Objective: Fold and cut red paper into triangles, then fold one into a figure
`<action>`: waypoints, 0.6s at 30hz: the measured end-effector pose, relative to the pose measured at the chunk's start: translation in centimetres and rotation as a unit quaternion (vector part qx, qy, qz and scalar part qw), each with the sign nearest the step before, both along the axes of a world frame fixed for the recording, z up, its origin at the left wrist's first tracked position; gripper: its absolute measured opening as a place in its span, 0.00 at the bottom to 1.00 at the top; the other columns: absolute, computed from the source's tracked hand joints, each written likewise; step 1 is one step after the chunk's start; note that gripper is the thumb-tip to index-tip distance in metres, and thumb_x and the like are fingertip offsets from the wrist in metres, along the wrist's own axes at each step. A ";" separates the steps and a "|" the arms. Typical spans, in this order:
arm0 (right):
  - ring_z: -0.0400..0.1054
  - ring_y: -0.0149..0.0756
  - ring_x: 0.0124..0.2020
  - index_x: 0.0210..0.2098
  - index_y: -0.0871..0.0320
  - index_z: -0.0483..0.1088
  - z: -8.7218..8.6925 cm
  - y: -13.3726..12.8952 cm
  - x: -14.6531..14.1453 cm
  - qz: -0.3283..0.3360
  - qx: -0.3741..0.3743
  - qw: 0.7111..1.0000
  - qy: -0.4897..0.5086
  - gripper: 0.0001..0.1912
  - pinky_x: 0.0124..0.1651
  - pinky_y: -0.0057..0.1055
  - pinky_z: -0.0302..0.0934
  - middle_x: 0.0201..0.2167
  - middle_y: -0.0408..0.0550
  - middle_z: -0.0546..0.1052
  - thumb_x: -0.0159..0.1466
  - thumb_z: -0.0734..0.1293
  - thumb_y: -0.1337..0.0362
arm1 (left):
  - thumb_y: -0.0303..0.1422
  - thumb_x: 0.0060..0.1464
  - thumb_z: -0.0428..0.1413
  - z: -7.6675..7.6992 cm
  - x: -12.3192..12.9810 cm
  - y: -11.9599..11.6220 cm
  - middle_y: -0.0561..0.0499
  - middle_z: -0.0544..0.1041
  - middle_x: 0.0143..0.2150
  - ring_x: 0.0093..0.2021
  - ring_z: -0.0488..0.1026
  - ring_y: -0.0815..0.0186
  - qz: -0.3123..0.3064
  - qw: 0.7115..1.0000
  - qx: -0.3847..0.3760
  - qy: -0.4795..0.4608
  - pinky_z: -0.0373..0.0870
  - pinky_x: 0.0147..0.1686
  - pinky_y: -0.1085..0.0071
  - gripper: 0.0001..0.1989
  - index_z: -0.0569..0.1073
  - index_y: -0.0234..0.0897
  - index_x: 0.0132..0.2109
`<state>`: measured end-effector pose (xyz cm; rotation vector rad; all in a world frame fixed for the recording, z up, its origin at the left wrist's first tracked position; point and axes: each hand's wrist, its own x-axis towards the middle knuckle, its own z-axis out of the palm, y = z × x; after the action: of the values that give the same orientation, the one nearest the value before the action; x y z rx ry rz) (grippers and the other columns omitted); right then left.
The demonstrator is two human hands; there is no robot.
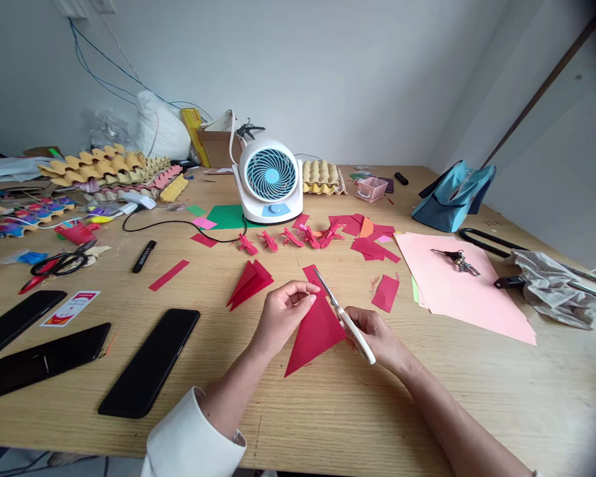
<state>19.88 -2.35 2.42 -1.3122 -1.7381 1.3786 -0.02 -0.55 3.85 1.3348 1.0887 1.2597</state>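
Observation:
My left hand (pixel 287 311) pinches the edge of a red paper piece (pixel 318 334), roughly triangular, held just over the table. In my right hand (pixel 377 334) is a pair of white-handled scissors (pixel 353 331). Their blades point up and left, lying across the narrow upper part of the paper near my left fingertips. Whether the blades are apart is hard to make out. Left of my hands lie folded red paper triangles (pixel 251 283). A small red paper rectangle (pixel 386 293) is to the right. Several red folded paper figures (pixel 293 237) stand in a row beyond.
A white fan (pixel 271 175) stands at the back. Phones (pixel 149 363), a black marker (pixel 144 256) and black-handled scissors (pixel 62 264) lie left. Pink paper sheets (pixel 464 285) with keys (pixel 457 260) and a blue bag (pixel 454 197) are right. Egg trays (pixel 322 175) sit behind.

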 end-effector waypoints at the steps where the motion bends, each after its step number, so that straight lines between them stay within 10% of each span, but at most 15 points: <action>1: 0.53 0.26 0.20 0.24 0.57 0.58 0.0 0.0 0.0 0.002 -0.002 1.000 0.002 0.17 0.24 0.26 0.45 0.18 0.37 0.61 0.62 0.62 0.53 | 0.32 0.52 0.59 0.0 0.0 0.0 0.49 0.78 0.36 0.35 0.71 0.68 0.000 1.000 0.001 0.000 0.65 0.34 0.74 0.07 0.78 0.35 0.39; 18: 0.54 0.26 0.21 0.25 0.57 0.60 -0.3 -0.1 -0.1 0.049 -0.012 0.998 0.045 0.14 0.24 0.26 0.47 0.19 0.38 0.64 0.62 0.62 0.56 | 0.32 0.52 0.59 0.0 0.2 -0.1 0.48 0.78 0.37 0.36 0.72 0.67 -0.010 1.000 -0.002 -0.012 0.66 0.35 0.73 0.07 0.78 0.35 0.38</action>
<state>19.76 -2.44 2.14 -1.1720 -1.7506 1.4931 0.15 -0.63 3.88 1.3211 1.0579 1.2546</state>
